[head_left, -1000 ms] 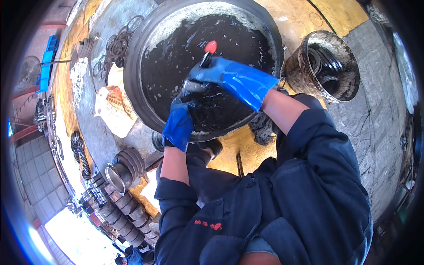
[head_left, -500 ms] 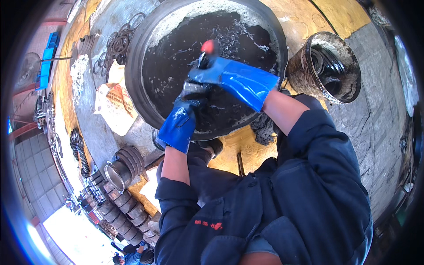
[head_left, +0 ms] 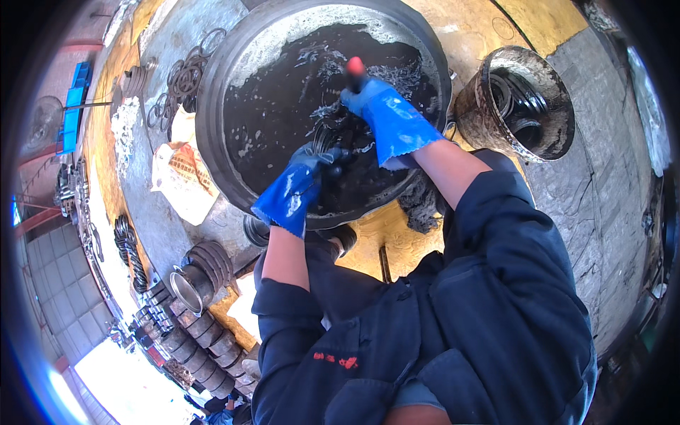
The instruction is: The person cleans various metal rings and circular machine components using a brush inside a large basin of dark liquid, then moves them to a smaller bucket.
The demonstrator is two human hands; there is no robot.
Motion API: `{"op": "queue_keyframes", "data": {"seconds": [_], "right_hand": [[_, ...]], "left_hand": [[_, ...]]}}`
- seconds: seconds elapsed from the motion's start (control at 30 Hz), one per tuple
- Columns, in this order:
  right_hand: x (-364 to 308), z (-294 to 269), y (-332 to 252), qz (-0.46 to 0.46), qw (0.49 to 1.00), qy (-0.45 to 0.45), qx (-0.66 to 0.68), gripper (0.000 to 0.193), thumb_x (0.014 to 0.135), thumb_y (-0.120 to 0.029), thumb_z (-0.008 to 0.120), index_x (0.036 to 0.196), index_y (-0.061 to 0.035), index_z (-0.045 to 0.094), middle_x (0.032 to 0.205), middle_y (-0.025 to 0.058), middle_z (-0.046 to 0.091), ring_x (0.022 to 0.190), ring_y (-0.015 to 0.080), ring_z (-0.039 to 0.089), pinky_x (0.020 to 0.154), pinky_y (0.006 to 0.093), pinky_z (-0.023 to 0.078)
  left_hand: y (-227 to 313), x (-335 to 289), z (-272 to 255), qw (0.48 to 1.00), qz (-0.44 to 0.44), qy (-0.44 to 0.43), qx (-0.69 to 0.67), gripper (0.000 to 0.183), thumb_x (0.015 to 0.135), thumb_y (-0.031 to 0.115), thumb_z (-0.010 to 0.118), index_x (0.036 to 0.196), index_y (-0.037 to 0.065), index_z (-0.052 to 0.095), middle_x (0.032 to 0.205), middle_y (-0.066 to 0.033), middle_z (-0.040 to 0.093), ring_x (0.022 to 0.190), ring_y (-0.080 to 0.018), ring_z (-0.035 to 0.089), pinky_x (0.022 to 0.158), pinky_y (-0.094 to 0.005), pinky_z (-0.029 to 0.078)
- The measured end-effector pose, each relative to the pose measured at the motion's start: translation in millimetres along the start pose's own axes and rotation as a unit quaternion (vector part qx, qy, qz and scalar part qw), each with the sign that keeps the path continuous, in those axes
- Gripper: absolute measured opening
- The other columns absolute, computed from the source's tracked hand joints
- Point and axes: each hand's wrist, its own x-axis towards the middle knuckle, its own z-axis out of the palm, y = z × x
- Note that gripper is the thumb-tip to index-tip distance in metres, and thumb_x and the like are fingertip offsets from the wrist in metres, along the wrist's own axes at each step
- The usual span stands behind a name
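A wide black basin (head_left: 211, 113) of dark liquid fills the upper centre, with a crusted bucket (head_left: 479, 113) at upper right. The gloved left hand (head_left: 309, 160) looks partly curled on a ribbed metal piece (head_left: 324, 137) above centre; the right hand (head_left: 367, 93), closed round a red-tipped tool (head_left: 355, 66), has moved away from it, apparently pausing the tool's work there.

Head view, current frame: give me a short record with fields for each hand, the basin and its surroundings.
Left hand: blue-gloved, gripping a ridged metal piece, partly hidden
Right hand: blue-gloved, gripping a red-ended tool
Basin: large, round; dark liquid, pale foam along its far side
Right of basin: stained bucket holding dark rings
Left of basin: ring heap, pale bag
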Motion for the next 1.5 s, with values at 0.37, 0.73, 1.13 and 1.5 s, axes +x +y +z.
{"op": "queue_keyframes", "data": {"seconds": [0.37, 0.73, 1.13, 1.5], "right_hand": [[28.0, -28.9, -0.6, 0.032, 0.983, 0.011, 0.181, 0.039, 0.084, -0.035, 0.069, 0.107, -0.0047, 0.068, 0.096, 0.0118, 0.071, 0.087, 0.017, 0.066, 0.08, 0.0308, 0.053], [-51.5, 9.8, -55.6, -0.155, 0.958, -0.226, 0.079, 0.039, 0.087, -0.044, 0.063, 0.107, -0.0108, 0.07, 0.093, 0.0086, 0.072, 0.085, 0.0192, 0.067, 0.082, 0.0337, 0.051], [-42.8, 13.6, -68.6, -0.141, 0.945, -0.259, 0.141, 0.03, 0.081, -0.033, 0.068, 0.098, -0.0075, 0.071, 0.092, 0.0077, 0.071, 0.082, 0.0165, 0.065, 0.078, 0.0309, 0.051], [-4.3, 9.0, -15.4, 0.003, 0.999, -0.039, 0.015, 0.047, 0.078, -0.043, 0.064, 0.107, -0.006, 0.068, 0.102, 0.0192, 0.069, 0.095, 0.0326, 0.066, 0.085, 0.0378, 0.051]], "left_hand": [[-6.0, 11.0, -3.6, 0.989, -0.007, -0.022, -0.147, 0.035, 0.096, 0.02, 0.053, 0.125, 0.001, 0.054, 0.107, -0.0104, 0.069, 0.08, -0.0172, 0.063, 0.072, -0.0294, 0.05], [-33.8, -45.5, -32.3, 0.865, 0.273, 0.149, 0.394, 0.029, 0.093, 0.007, 0.054, 0.12, -0.002, 0.058, 0.109, -0.0081, 0.067, 0.091, -0.0174, 0.064, 0.083, -0.0267, 0.048], [-29.5, -36.8, -37.1, 0.873, 0.264, 0.103, 0.397, 0.034, 0.089, 0.002, 0.06, 0.122, -0.003, 0.057, 0.109, -0.0099, 0.067, 0.096, -0.0186, 0.065, 0.084, -0.0286, 0.052], [-14.4, -10.2, -13.1, 0.997, 0.078, 0.011, 0.012, 0.029, 0.089, 0.005, 0.059, 0.118, -0.002, 0.059, 0.101, -0.0111, 0.069, 0.088, -0.0181, 0.066, 0.078, -0.0283, 0.051]]}}
